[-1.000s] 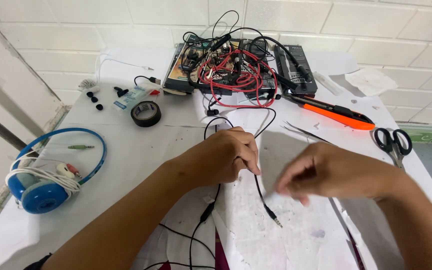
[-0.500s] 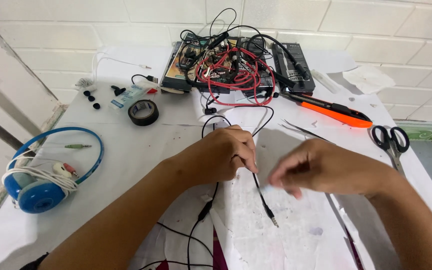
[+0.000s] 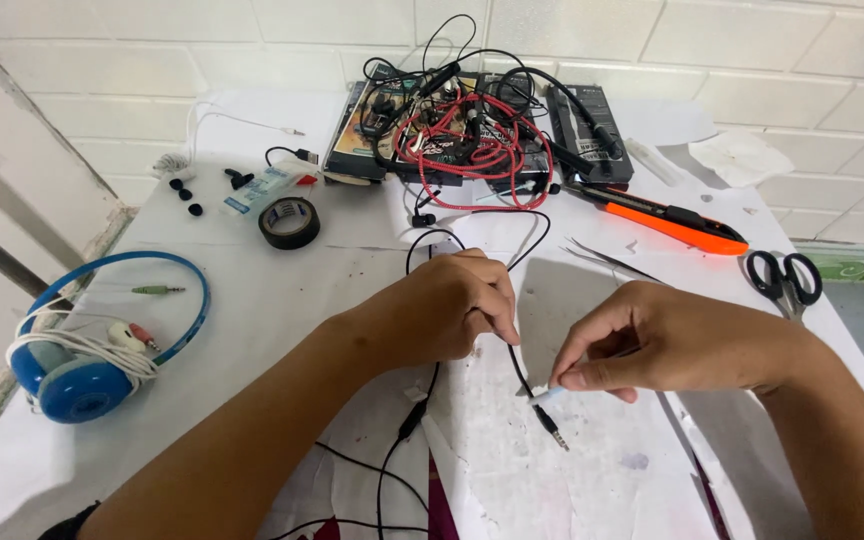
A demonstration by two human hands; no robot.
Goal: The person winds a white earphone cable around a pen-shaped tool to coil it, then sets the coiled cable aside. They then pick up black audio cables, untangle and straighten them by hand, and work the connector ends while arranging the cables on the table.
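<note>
Head view, looking down on a white-covered surface. The left hand is curled shut around a thin black cable, which leaves the hand below the thumb and runs down and to the right. The right hand pinches a small pale piece, perhaps tape or sleeve, between thumb and forefinger, its fingers closed on it right at the cable. Just beyond the pinch the cable ends in a jack plug, which points down and right and lies free of both hands. The cable's long axis thus runs diagonally from the left hand to the plug, and the right hand is the nearer one to the plug end. A second stretch of the cable carries an in-line piece below the left wrist. Around the hands: blue headphones with a white cord at far left; a black tape roll; a tangle of red and black wires on flat boxes at the back; an orange knife; tweezers near the right hand; scissors at the right edge.
</note>
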